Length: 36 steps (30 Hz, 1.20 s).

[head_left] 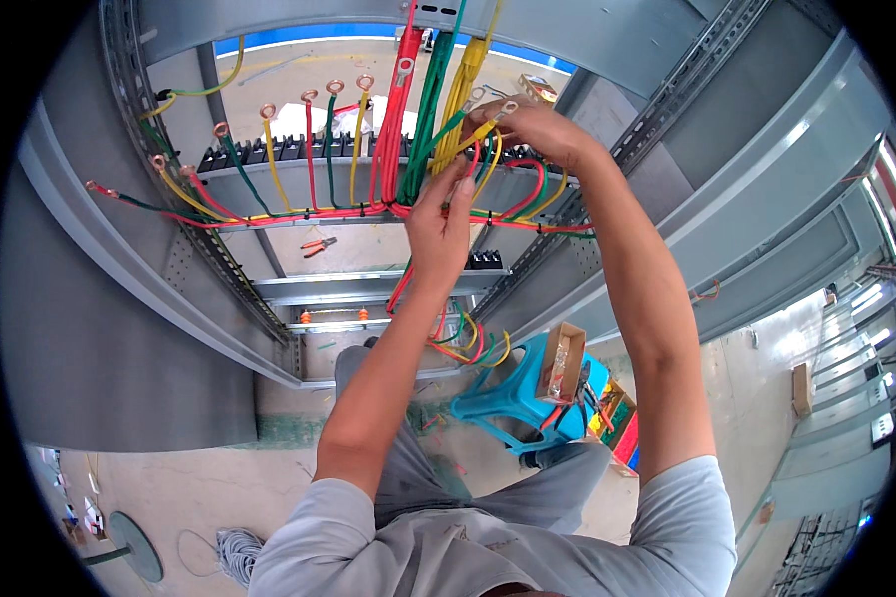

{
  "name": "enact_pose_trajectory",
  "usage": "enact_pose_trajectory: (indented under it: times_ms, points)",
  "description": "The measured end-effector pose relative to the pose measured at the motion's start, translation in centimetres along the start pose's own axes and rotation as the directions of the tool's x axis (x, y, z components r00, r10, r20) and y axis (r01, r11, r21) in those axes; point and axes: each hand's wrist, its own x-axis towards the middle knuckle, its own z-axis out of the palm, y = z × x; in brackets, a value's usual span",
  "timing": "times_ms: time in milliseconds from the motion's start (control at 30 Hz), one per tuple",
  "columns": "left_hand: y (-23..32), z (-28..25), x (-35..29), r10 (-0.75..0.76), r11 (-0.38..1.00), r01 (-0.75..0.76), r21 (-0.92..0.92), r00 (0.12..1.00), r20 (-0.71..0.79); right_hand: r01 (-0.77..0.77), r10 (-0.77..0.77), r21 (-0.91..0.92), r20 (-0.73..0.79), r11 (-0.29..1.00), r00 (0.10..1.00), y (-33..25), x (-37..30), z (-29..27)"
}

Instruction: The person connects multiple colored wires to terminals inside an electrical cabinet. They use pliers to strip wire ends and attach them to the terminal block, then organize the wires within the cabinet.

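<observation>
My left hand is raised to the middle of an open metal cabinet frame, its fingers closed on a thin red wire that loops beside a thick bundle. To its right my right hand curls in from the side, fingers bent around the yellow wire that ends in a silver ring lug. Part of its grip is hidden behind the wires. Just left of the hands hang bundles of red wires, green wires and yellow wires. Another silver lug lies against the red bundle.
Several wires with copper lugs stand up along a row of black terminals. Pliers lie beyond the frame. Right of my legs, a blue stool carries a cardboard box and tools. A grey cable coil rests on the floor.
</observation>
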Motion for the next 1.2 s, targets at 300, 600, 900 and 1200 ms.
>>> enact_pose_trajectory:
  times_ms: [300, 600, 900, 1200]
  points:
    - [2.4, 0.1, 1.0, -0.085, 0.994, 0.089, -0.069, 0.995, 0.058, -0.019, 0.020, 0.040, -0.036, 0.999, 0.999, -1.9, -2.0, 0.2]
    - [2.5, -2.9, 0.2, -0.139, 0.990, 0.137, 0.035, 0.987, 0.076, 0.025, -0.011, 0.273, -0.052, 0.962, 0.999, -1.0, -1.2, -0.7]
    - [1.8, -1.5, 0.9, -0.101, 0.994, 0.097, 0.042, 0.990, 0.102, 0.026, -0.009, -0.473, 0.038, 0.881, 0.999, -1.4, 1.0, 1.5]
    - [2.9, 1.5, 1.7, -0.166, 0.960, 0.172, -0.222, 0.985, 0.048, 0.206, -0.215, -0.467, 0.034, 0.860, 0.976, 0.1, 1.5, 1.6]
